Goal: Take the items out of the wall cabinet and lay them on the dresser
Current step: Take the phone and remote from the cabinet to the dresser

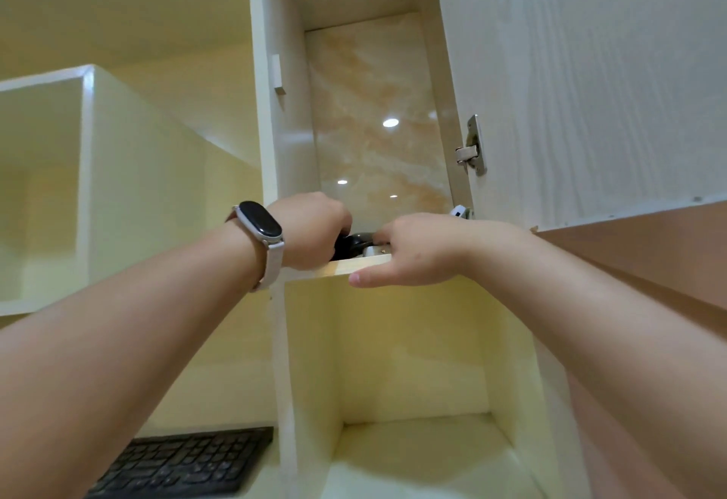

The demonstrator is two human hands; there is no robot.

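Both hands were at the open wall cabinet (pixel 291 152); the left hand (pixel 310 229), a smartwatch (pixel 261 223) on its wrist, curled round a black item (pixel 354 244) on the cabinet's shelf (pixel 338 264); the right hand (pixel 417 250) lay over the shelf edge, thumb straight beneath, fingers by a white item (pixel 371 250); its grip could not be told; a keyboard (pixel 185 463) lay below.

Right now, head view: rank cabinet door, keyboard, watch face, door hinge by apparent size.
1. cabinet door
2. keyboard
3. watch face and door hinge: they look alike and the watch is nearer, so unranked.
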